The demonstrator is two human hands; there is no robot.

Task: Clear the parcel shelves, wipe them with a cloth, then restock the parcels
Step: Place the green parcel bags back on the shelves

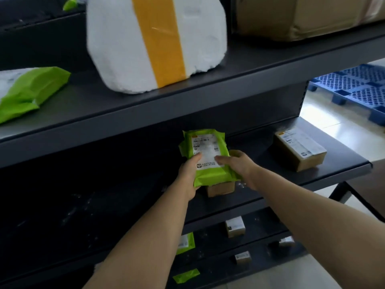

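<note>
I had the green parcel (pixel 208 157) gripped in both hands over the middle shelf (pixel 256 142), its white label facing up at me. My left hand (pixel 188 174) held its left edge, thumb laid across the label and fingers curled underneath. My right hand (pixel 235 163) clasped the right edge the same way, thumb on the label and fingers wrapped round the side. The parcel's near end lay over a small brown box (pixel 220 189) that sat on the same shelf; I could not tell whether the two touched. Further right on that shelf, well apart from my hands, stood a labelled cardboard box (pixel 300 151). On the upper shelf (pixel 187 107) a white foam parcel (pixel 116 49) banded with yellow tape stood upright, with another green mailer (pixel 31 90) lying to its left and a large carton (pixel 302 15) to its right. Below my arms, the lower shelves held a few small boxes (pixel 235 226) and a green packet (pixel 185 243). A blue plastic pallet (pixel 354 86) lay on the floor beyond the end of the shelving.
</note>
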